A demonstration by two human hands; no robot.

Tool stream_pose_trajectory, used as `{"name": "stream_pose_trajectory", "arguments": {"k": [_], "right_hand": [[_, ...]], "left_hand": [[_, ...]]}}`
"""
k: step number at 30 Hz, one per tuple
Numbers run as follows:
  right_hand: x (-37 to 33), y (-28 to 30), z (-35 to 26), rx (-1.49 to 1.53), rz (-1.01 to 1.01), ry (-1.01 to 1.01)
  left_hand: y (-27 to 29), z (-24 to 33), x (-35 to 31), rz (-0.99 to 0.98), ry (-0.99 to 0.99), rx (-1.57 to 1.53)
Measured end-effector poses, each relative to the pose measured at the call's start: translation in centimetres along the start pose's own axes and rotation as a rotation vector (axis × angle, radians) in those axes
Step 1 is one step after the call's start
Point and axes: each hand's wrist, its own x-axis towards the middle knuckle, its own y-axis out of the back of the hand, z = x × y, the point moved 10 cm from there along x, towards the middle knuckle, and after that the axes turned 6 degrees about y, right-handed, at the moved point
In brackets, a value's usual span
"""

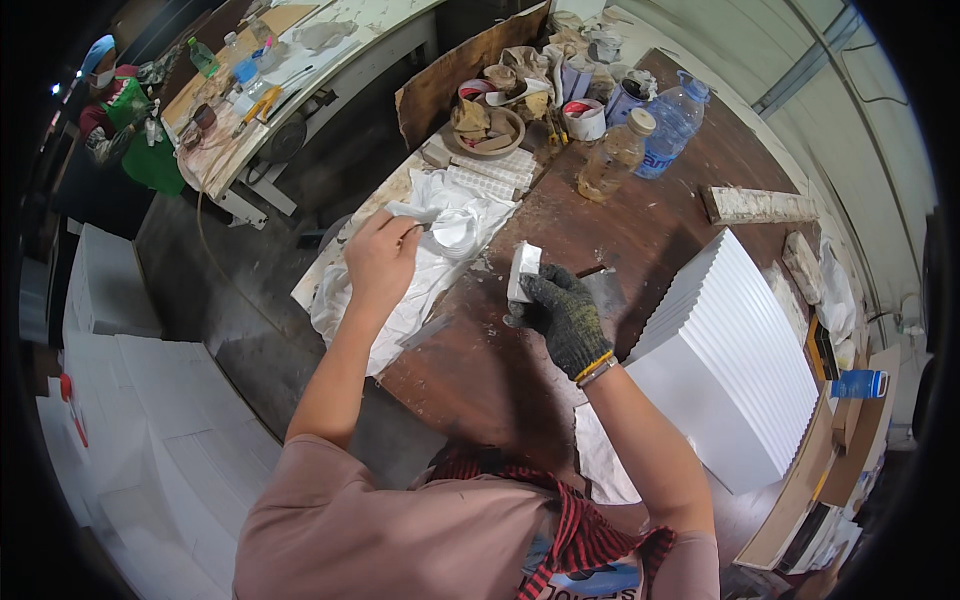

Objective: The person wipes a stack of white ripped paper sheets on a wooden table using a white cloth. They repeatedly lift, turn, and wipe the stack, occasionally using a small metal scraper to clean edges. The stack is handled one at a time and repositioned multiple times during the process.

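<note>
My left hand [383, 258] is bare, its fingers pinched together over a white crumpled sheet [470, 205]. A thin edge shows at the fingertips, too small to name. Just right of those fingers, a round white tub or lump [455, 236] rests on the sheet. My right hand [560, 312] wears a dark grey knit glove with a yellow cuff. It holds a small white block [523, 272] upright between thumb and fingers, above the brown table [480, 345]. The glove covers the block's lower right part.
A large white ribbed panel stack [735, 355] stands right of my right arm. Plastic bottles [680, 110], a bowl [490, 135] and tins [583, 118] crowd the table's far side. White boards [170, 430] lie at left. A person in a green apron [150, 150] is at another bench.
</note>
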Motion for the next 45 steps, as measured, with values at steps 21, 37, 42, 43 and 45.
{"name": "stream_pose_trajectory", "arguments": {"k": [21, 37, 42, 43, 45], "right_hand": [[3.4, -4.9, -0.8, -0.504, -0.212, 0.381], [3.2, -4.8, -1.7, -0.931, -0.24, 0.554], [3.4, -4.2, 0.0, -0.422, -0.276, 0.322], [3.5, -3.8, -0.3, -0.567, -0.222, 0.345], [3.0, -4.6, -1.6, -0.982, -0.259, 0.529]], "left_hand": [[-2.4, -6.1, -4.4, -0.108, 0.682, -1.004], [-5.7, -2.8, -7.3, -0.241, 0.7, -0.965], [-4.3, -2.1, -6.2, -0.095, 0.588, -1.012], [-5.1, -2.7, -7.2, -0.158, 0.725, -0.967], [-5.9, -1.5, -7.7, -0.252, 0.711, -1.053]]}}
